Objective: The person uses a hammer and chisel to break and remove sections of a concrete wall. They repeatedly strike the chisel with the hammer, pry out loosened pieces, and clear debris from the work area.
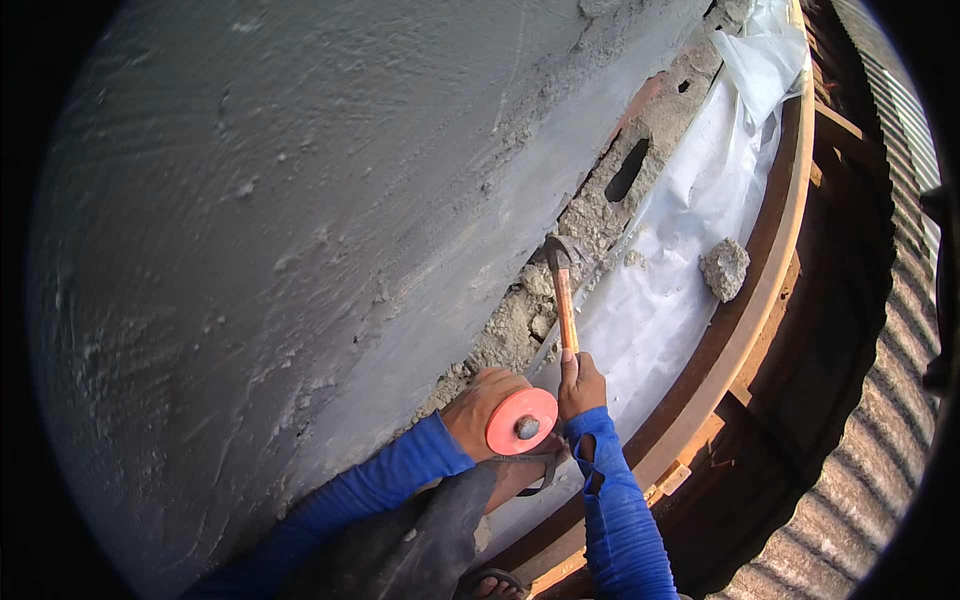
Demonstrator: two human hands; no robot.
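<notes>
My left hand (472, 410) is closed around a chisel with a round orange-red hand guard (505, 428). The chisel's struck end points up toward me, and its tip is hidden below my hand. Beside it, my right hand (582, 388) grips a hammer (566, 312) by its worn wooden handle. The dark hammer head lies over the broken masonry (520, 312), ahead of both hands and apart from the chisel. This rough, crumbling strip runs along the foot of a grey plastered wall (300, 200).
White plastic sheeting (655, 300) lies right of the masonry, with a loose concrete chunk (725, 270) on it. A long wooden board (795, 215) borders the sheet. Past it are a dark gap and corrugated roofing (850, 480). A dark hole (628, 170) opens in the masonry farther ahead.
</notes>
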